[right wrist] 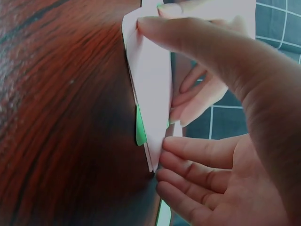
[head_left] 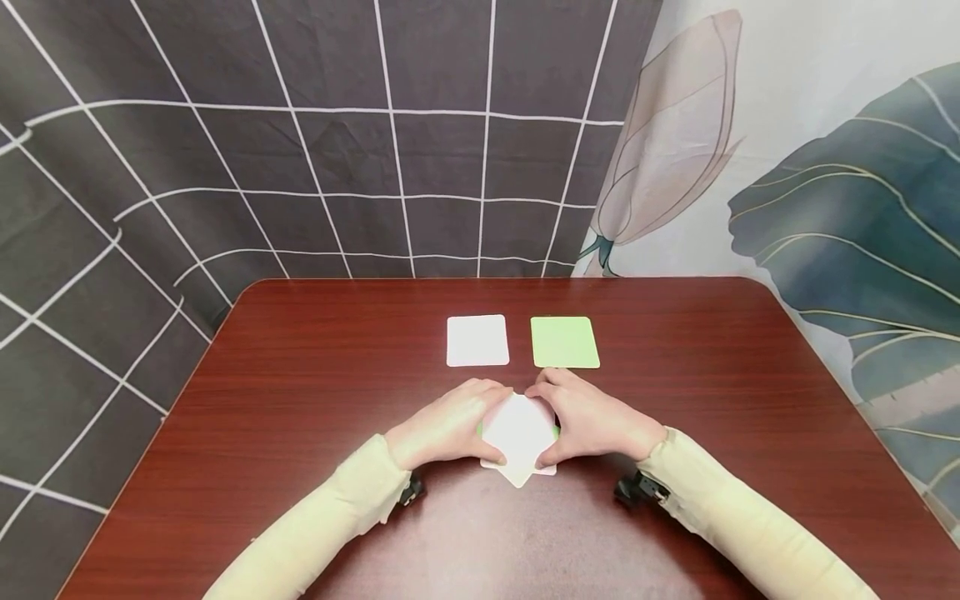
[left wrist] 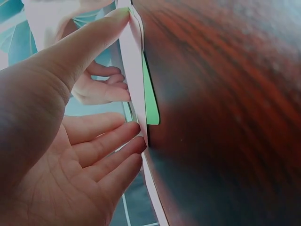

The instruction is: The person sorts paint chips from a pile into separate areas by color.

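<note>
On the table in front of me lies a small stack of square, round-cornered cards (head_left: 519, 437). Its top white card is turned so that one corner points toward me, and white corners show beneath it. A green card (left wrist: 151, 106) sticks out from under the white ones. My left hand (head_left: 456, 425) holds the stack's left side, thumb at the near edge and fingers toward the far edge. Opposite it, my right hand (head_left: 600, 423) holds the right side in the same way. In the right wrist view, the right thumb (right wrist: 164, 32) touches the white card.
Beyond the hands, a white card (head_left: 477, 340) and a light green card (head_left: 565, 342) lie side by side. The reddish-brown wooden table (head_left: 315, 350) ends at a dark gridded curtain (head_left: 435, 158) and a leaf-patterned cloth (head_left: 862, 208).
</note>
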Demonstrator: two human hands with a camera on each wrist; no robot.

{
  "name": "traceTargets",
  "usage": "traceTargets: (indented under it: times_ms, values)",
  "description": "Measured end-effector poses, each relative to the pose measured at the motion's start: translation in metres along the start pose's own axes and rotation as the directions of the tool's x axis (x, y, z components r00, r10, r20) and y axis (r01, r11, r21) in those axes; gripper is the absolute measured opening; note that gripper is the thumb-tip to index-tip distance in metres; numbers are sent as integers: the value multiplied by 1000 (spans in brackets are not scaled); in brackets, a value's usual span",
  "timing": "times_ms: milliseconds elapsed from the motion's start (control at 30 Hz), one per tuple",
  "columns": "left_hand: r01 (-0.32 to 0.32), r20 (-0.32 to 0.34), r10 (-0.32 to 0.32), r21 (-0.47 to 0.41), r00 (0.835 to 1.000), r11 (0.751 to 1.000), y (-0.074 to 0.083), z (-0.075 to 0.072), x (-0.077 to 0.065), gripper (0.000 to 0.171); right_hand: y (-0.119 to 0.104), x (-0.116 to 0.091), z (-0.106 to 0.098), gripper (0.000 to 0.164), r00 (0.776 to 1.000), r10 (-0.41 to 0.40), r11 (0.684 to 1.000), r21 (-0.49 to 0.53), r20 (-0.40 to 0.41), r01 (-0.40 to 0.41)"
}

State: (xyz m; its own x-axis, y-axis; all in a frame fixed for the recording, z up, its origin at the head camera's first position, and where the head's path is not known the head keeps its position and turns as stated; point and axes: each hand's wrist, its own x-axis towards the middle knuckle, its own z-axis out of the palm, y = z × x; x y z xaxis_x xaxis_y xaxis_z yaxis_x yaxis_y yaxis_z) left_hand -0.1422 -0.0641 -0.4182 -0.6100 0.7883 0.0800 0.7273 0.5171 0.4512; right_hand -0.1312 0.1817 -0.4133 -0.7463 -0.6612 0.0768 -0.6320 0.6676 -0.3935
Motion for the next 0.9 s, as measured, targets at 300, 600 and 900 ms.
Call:
traceTargets:
  times_ms: [300, 600, 900]
  values:
    - [-34, -25, 34, 9, 999, 999, 0, 2, 0, 88, 2, 1, 2, 76, 1000, -15, 1000, -15, -15, 15]
    - [1, -15, -1, 27, 1000, 1000, 0, -1, 1, 95, 7, 2, 2, 72, 996, -56, 998, 7, -65, 56]
    - [-28, -101, 32, 45, 994, 999, -18, -28, 9, 94, 11, 25, -22, 90, 996, -39, 998, 49, -78, 43]
